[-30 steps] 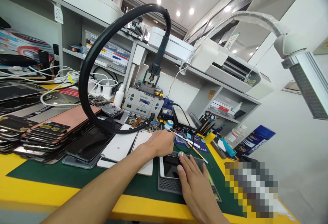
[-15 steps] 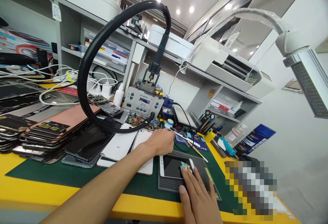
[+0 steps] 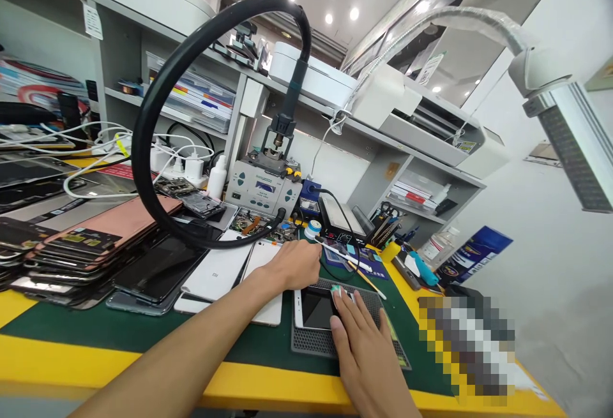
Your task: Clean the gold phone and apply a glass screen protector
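Note:
A white smartphone [image 3: 298, 309] with a dark screen lies face up on a grey perforated mat [image 3: 316, 343]. My right hand [image 3: 364, 335] is laid over its right part, fingers stretched forward. Under the fingertips it holds a small white and green wipe [image 3: 336, 290] against the phone near its far edge. My left hand [image 3: 299, 264] is closed at the phone's far left corner; its fingertips are hidden, so what they grip cannot be made out. Cotton swabs [image 3: 368, 279] and a white stick-like tool [image 3: 347, 256] lie just beyond the phone.
White phones [image 3: 218, 272] and a stack of phone screens [image 3: 96, 239] crowd the left. Behind stands a hot-air station [image 3: 261, 187], its thick black hose [image 3: 138, 131] looping over the bench. A small round jar [image 3: 313, 229] sits beyond my left hand. A lamp [image 3: 569, 124] hangs at right.
My right hand has slid the wipe a little toward the phone's far edge and covers more of the screen. My left hand stays at the corner. The view has shifted slightly.

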Demonstrator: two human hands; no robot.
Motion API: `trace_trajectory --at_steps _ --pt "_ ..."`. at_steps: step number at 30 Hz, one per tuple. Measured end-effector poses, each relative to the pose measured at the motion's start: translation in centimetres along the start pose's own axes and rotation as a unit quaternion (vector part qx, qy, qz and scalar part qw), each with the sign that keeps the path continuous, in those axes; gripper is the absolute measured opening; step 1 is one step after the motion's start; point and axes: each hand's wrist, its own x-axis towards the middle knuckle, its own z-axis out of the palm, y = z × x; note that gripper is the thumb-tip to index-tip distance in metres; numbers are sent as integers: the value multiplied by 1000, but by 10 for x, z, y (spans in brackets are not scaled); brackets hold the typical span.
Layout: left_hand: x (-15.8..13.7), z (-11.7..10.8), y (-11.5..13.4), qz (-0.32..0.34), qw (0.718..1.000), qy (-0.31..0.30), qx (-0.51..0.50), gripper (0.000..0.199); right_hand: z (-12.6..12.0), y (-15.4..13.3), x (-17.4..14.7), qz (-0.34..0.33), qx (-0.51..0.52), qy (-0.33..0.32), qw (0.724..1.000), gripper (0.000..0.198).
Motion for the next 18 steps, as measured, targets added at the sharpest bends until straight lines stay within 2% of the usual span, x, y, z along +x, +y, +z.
trace_trajectory --at_steps 6,18 --pt "0 0 0 -3 1000 2 6 26 -4 -8 11 5 35 -1 999 63" --pt "-1 -1 2 -4 1000 1 1 26 -3 -16 3 -11 -9 16 1000 62"
